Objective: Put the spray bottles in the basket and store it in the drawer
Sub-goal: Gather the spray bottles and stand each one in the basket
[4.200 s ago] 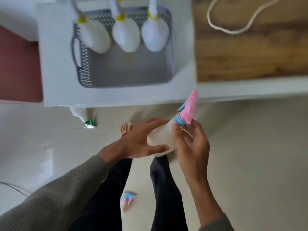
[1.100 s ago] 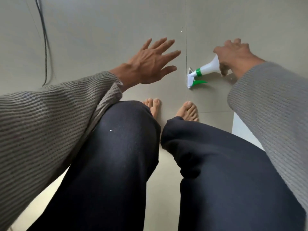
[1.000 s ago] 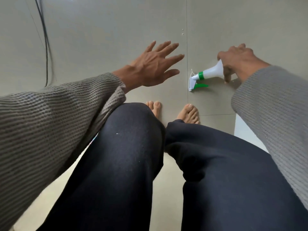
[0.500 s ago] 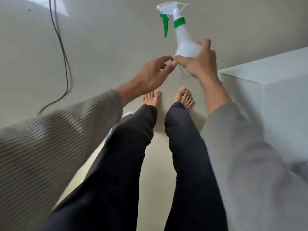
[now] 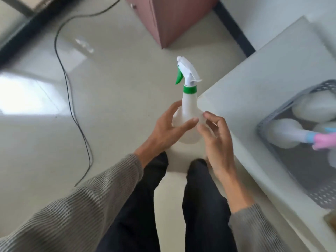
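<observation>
A white spray bottle with a green trigger and collar [image 5: 189,113] stands upright in the air above the floor, in front of my knees. My left hand [image 5: 167,128] wraps its body from the left, thumb across the front. My right hand [image 5: 216,137] touches its right side with the fingertips. At the right edge, a grey perforated basket [image 5: 283,113] sits on the white tabletop [image 5: 254,84]. It holds several white bottles, one with a pink and blue spray head [image 5: 283,135].
A black cable [image 5: 72,110] trails over the pale floor at left. A reddish-brown cabinet [image 5: 172,19] stands at the top centre. My dark trouser legs fill the bottom middle, close to the table's corner.
The green bottle came up off the floor and now sits between both hands. My view swung from the floor toward the table and basket.
</observation>
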